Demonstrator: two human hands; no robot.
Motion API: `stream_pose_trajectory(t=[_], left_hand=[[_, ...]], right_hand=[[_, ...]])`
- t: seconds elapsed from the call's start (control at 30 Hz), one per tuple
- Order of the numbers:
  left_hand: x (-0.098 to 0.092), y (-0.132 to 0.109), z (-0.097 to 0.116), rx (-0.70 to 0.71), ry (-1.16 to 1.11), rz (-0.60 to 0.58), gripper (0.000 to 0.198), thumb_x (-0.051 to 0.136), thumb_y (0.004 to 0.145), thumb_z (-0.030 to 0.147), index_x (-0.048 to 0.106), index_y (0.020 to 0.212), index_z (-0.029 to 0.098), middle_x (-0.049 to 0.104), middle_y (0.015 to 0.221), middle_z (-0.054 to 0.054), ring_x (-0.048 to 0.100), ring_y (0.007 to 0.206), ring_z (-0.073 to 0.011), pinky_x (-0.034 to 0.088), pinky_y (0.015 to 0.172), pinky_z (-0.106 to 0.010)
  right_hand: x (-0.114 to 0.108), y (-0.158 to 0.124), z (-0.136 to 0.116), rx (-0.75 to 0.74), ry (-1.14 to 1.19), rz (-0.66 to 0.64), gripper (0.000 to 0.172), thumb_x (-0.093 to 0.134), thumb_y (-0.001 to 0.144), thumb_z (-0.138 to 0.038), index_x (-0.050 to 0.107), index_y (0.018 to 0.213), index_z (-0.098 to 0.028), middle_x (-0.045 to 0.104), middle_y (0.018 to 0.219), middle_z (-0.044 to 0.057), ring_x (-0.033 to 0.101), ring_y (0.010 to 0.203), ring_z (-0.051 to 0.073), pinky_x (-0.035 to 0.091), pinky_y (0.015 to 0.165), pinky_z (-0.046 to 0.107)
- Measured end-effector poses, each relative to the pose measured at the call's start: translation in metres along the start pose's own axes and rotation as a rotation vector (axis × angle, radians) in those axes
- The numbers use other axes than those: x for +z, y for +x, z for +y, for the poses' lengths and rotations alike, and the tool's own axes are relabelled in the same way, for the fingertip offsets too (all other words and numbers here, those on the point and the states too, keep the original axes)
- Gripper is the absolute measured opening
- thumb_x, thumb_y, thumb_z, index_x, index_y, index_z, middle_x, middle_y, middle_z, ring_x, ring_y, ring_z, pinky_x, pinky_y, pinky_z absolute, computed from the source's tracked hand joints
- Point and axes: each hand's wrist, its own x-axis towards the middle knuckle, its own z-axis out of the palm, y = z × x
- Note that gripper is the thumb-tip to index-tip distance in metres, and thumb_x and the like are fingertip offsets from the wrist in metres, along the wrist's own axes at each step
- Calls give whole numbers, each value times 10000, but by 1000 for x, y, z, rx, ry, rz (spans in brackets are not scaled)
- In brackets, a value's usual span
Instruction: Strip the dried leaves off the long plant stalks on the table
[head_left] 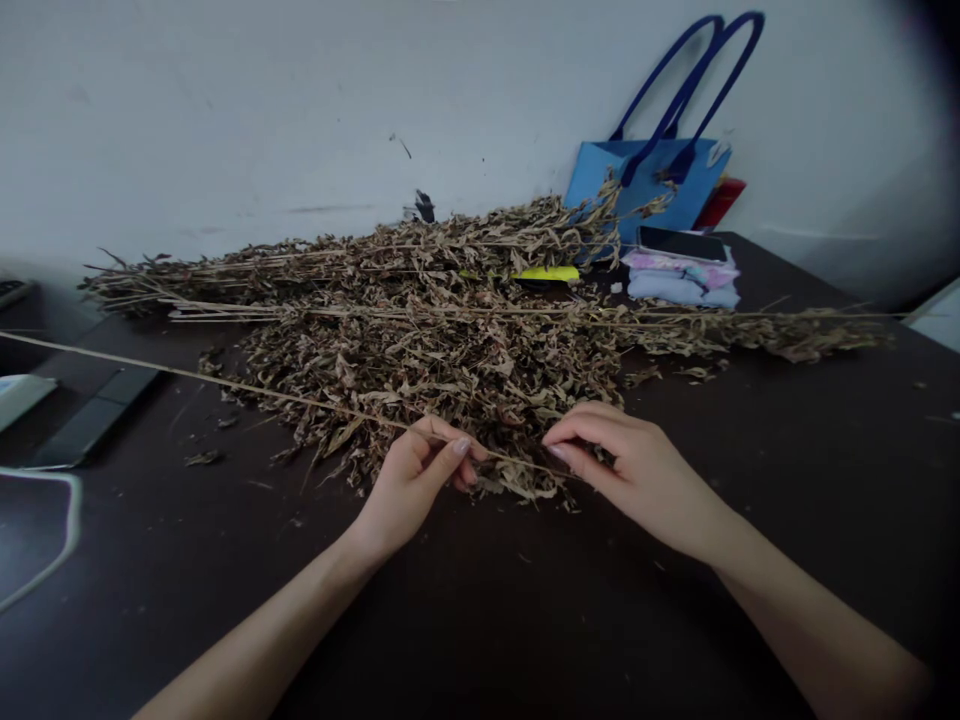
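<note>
A long bare dried stem (225,383) runs from the far left edge across the dark table to my hands. My left hand (417,478) pinches this stem between thumb and fingers. A short way to the right, my right hand (630,465) pinches the same stem near its leafy tip. Both hands hover at the near edge of a heap of stripped dry leaves (450,370). Behind the heap lie bundles of dried leafy stalks (360,258), stretched left to right.
The dark table (525,620) carries loose leaf crumbs. A blue bag (645,180) leans on the wall at the back right, with a phone (681,243) on folded cloth (681,280) beside it. A yellow object (547,273) lies among the stalks. Flat dark devices (90,420) sit left.
</note>
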Motion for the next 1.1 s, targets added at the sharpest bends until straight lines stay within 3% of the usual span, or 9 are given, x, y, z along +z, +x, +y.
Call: stream_pose_trajectory(t=[0.17,0.4,0.6,0.77,1.0,1.1], left_hand=[[-1,1,0,-12,-18,11,167,501,888,250,593,810,135,615,733,-31,535,600,-91,447,559,-208],[-2,1,-2,-37,-25,17,179,509,885,274,597,817,134,621,744,-35,535,597,-94,446,567,-216],[-2,1,0,-35,11,61,201,523,874,281,630,815,122,592,681,-22,534,588,-98,445,564,-215],[1,1,3,-65,-79,66,158,493,890,257,552,808,134,655,700,-38,531,510,-84,435,495,-205],[3,-1,4,-88,-196,-12,133,514,883,253,462,802,161,695,945,-90,593,592,-93,479,545,-224],[3,-1,3,-83,-155,-2,125,554,859,242,494,797,152,699,836,-70,581,571,-95,472,533,-218]], right_hand=[[-4,-1,1,-27,-11,-30,143,461,895,-282,598,883,-241,592,876,11,533,844,137,426,727,275],[4,-4,0,-117,-79,-96,192,429,871,-156,578,961,-235,596,914,35,521,881,164,423,751,311],[11,-4,0,-139,-172,-131,147,444,856,-112,534,897,-221,576,914,27,482,911,178,388,777,334],[16,-3,0,-196,-205,-92,108,449,872,-136,532,891,-202,571,905,33,489,881,171,389,789,336],[25,-3,-3,-188,-111,-27,159,397,900,-146,532,827,-188,564,833,31,502,792,139,412,708,285],[25,-3,-5,-155,-25,-34,154,408,882,-133,539,832,-195,571,824,25,518,781,131,420,698,274]])
